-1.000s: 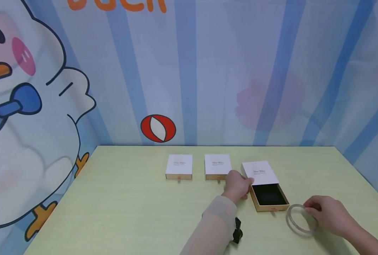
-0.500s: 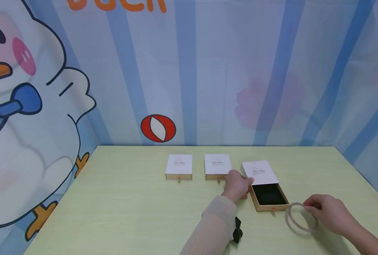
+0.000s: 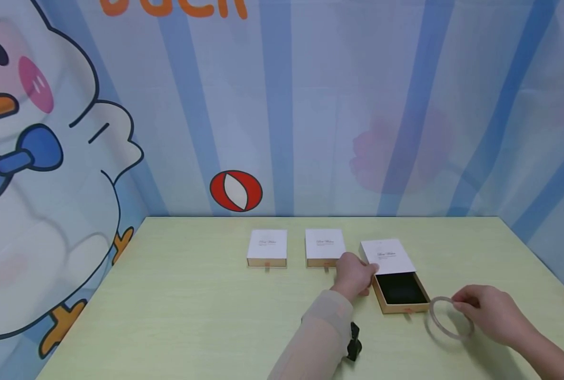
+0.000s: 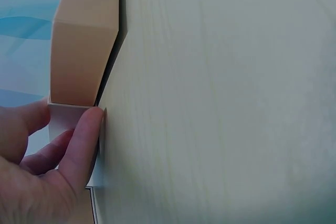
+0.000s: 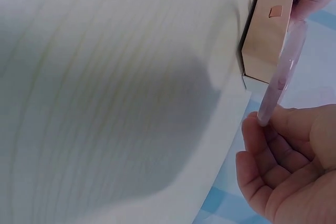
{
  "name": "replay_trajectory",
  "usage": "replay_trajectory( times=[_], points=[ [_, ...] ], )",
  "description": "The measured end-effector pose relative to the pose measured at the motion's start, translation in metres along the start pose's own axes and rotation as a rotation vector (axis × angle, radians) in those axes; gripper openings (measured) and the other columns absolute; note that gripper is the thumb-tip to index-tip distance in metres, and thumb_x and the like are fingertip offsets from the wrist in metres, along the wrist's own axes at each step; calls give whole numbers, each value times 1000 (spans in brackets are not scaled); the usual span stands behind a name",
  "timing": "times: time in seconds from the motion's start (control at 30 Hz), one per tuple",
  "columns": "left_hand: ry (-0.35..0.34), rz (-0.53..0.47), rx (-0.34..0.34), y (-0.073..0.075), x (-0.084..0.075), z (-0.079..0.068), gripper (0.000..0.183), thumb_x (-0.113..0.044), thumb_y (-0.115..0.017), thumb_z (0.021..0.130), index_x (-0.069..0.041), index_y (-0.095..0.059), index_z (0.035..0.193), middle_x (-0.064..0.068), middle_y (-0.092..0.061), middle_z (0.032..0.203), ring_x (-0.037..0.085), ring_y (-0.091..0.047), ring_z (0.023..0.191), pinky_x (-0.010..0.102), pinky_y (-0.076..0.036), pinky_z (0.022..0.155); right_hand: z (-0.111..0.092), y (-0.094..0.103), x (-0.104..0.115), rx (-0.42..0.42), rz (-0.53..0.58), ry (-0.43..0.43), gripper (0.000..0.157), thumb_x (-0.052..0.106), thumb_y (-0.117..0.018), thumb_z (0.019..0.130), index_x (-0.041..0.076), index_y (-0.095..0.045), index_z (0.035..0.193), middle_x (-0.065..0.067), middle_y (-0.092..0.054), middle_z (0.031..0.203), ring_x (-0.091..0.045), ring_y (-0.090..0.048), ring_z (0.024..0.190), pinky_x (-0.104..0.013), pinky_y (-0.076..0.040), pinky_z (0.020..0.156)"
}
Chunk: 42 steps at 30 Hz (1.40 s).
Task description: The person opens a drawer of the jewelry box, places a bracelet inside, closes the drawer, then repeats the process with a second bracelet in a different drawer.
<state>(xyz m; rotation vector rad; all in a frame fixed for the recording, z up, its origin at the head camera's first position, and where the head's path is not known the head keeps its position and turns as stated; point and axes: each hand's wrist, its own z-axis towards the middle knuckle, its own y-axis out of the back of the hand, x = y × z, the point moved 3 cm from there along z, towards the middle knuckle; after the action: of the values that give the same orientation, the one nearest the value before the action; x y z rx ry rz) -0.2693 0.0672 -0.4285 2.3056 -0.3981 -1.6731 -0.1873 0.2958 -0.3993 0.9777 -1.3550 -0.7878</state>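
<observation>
My right hand (image 3: 496,315) pinches a pale, translucent bangle (image 3: 434,315) between thumb and index finger. In the right wrist view the bangle (image 5: 283,74) appears edge-on, tilted over the table beside the box. At the right of the table lies a white gift box (image 3: 389,257) with its tan drawer (image 3: 405,309) pulled partway out toward me. A black pad (image 3: 398,288) lines the drawer. My left hand (image 3: 353,275) holds the box's left side, thumb by the top edge. In the left wrist view its fingers (image 4: 83,142) lie along the white sleeve (image 4: 62,119).
Two closed white boxes stand to the left, a middle one (image 3: 325,244) close by my left hand and another (image 3: 267,245) farther left. The pale wooden table (image 3: 191,311) ends at a backdrop (image 3: 310,105) with cartoon prints.
My right hand has risen slightly with the bangle, away from the tabletop. My left hand and the half-drawn box stay where they were.
</observation>
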Motion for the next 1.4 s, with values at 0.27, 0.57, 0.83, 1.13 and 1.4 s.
replay_trajectory(
  times=[0.27, 0.57, 0.83, 1.13, 1.4],
  points=[
    [-11, -1, 1, 0, 0, -1, 26, -22, -73, 83, -5, -57, 72, 7, -53, 69, 20, -55, 47, 27, -44, 45, 2, 1, 2, -2, 3, 1, 12, 10, -62, 89, 2, -69, 93, -3, -67, 82, -13, -56, 72, -25, -43, 55],
    [-9, 6, -2, 0, 0, 0, 26, -23, -73, 83, -6, -57, 71, 7, -54, 66, 22, -58, 45, 27, -45, 45, 4, 1, 6, 3, 22, -20, 13, 10, -62, 89, 0, -69, 94, -4, -68, 82, -14, -56, 71, -26, -45, 55],
    [-21, 3, 0, 0, 1, 0, 26, -23, -73, 83, -6, -58, 71, 6, -54, 65, 20, -55, 44, 29, -48, 47, 4, 2, 10, -4, 29, -2, 12, 9, -62, 89, 0, -69, 94, -4, -68, 81, -13, -58, 71, -27, -45, 55],
    [-13, -2, -5, 0, 1, 0, 26, -23, -74, 82, -6, -57, 72, 6, -53, 67, 20, -55, 45, 30, -49, 49, 6, 3, 13, -7, 29, 18, 13, 10, -62, 89, 1, -70, 94, -4, -68, 81, -13, -59, 71, -27, -45, 56],
    [-12, -1, 0, 1, 0, 0, 26, -23, -74, 82, -6, -58, 71, 7, -53, 68, 19, -54, 45, 29, -48, 47, 7, 3, 18, -18, 27, 34, 13, 10, -62, 89, 0, -70, 94, -4, -69, 81, -13, -59, 71, -27, -45, 56]
  ],
)
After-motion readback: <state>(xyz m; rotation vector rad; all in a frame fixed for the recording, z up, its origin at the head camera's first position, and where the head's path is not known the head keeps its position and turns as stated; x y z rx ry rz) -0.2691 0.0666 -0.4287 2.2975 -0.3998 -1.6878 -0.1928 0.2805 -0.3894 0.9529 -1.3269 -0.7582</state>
